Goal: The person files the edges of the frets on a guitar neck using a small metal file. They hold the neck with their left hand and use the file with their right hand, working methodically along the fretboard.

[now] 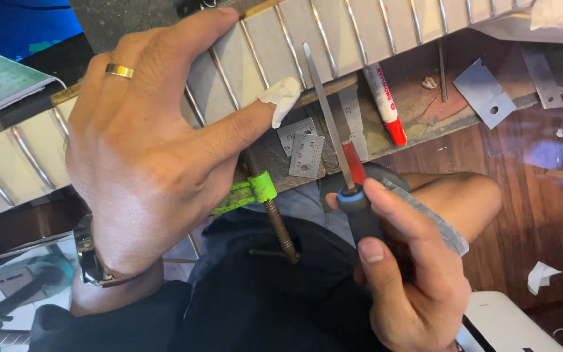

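Note:
My left hand, with a gold ring and a white wrap on the thumb tip, rests over a guitar fretboard with several metal frets. My right hand grips the dark handle of a thin metal file, whose blade points up across the fretboard's edge. The same hand also holds a flat grey strip against its fingers.
A green clamp on a threaded rod sits below the neck. Small metal gauge plates, a red-capped marker and cut metal pieces lie on the bench. Paper scraps lie on the wooden floor at right.

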